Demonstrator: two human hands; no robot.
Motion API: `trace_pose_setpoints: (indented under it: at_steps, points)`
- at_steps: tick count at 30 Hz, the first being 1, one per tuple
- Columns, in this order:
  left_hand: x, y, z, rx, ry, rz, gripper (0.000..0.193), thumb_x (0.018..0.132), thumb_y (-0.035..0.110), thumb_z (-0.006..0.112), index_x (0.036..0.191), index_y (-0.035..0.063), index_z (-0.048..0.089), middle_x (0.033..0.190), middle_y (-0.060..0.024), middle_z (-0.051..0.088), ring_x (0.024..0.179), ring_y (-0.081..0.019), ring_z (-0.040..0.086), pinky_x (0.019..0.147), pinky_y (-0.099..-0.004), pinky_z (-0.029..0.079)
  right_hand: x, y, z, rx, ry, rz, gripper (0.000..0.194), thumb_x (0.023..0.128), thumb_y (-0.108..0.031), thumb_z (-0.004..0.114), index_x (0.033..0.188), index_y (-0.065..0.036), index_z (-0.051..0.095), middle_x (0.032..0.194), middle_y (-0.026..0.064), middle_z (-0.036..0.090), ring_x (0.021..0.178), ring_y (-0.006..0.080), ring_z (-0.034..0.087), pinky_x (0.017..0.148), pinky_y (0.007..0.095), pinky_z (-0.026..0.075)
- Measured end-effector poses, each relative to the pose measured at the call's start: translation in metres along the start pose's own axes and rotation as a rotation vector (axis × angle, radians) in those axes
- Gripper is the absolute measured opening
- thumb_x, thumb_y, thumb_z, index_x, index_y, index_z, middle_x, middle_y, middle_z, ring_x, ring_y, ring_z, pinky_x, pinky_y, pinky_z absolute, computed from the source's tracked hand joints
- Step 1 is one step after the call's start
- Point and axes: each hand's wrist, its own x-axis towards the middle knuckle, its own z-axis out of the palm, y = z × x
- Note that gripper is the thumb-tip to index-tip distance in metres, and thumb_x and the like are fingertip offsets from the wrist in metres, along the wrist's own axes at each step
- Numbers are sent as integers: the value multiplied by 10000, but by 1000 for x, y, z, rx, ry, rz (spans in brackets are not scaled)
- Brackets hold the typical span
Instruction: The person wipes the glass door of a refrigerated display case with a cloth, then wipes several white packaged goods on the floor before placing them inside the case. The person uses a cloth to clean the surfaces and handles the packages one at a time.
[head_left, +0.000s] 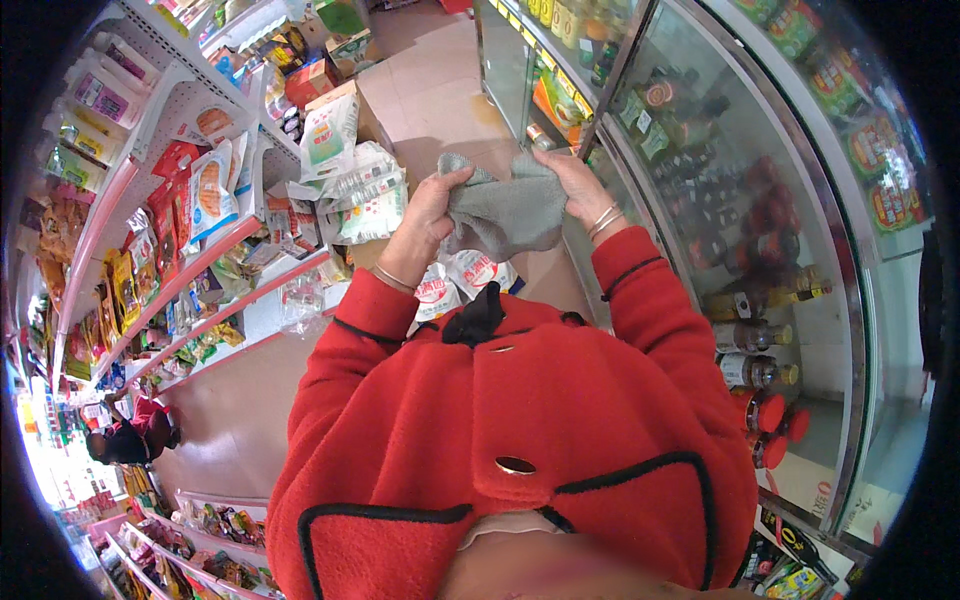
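Stretched between my hands is a grey-green cloth (510, 214), held up in front of my chest above the aisle floor. My left hand (433, 206) pinches its left edge, thumb lying over the top. At the cloth's upper right corner my right hand (574, 184) grips the fabric between thumb and fingers. Its middle sags in loose folds. Partly hidden below the cloth are white printed bags (476, 271) near the floor. The fingers behind the cloth are mostly out of sight.
On the right stands a glass-doored cabinet (720, 187) with bottles and jars. Shelves (187, 251) of packaged food line the left side. White plastic bags (371, 214) are stacked beside a cardboard box (367, 112) ahead. Another person (139, 435) is at the far lower left.
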Motion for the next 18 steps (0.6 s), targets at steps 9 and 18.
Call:
trace_pose_setpoints:
  at_steps: [9,18]
  points:
    - [6,-20,34,-203,-37,129,301,1013,269,514,1131,6,600,1049,-144,668,892,-262,662,828,-438,551,-29,-27,67,-1440,19,-838,229,924,-263,599,916,-55,696,748,188,644,660,338,626,622,381,495]
    - [9,12,-3,-6,14,-39,389,1003,380,526,1118,20,618,1046,-127,693,948,-281,675,865,-431,548,-32,-28,10,-598,-392,-65,392,918,-354,663,1084,2,662,1035,33,672,917,146,590,814,321,474]
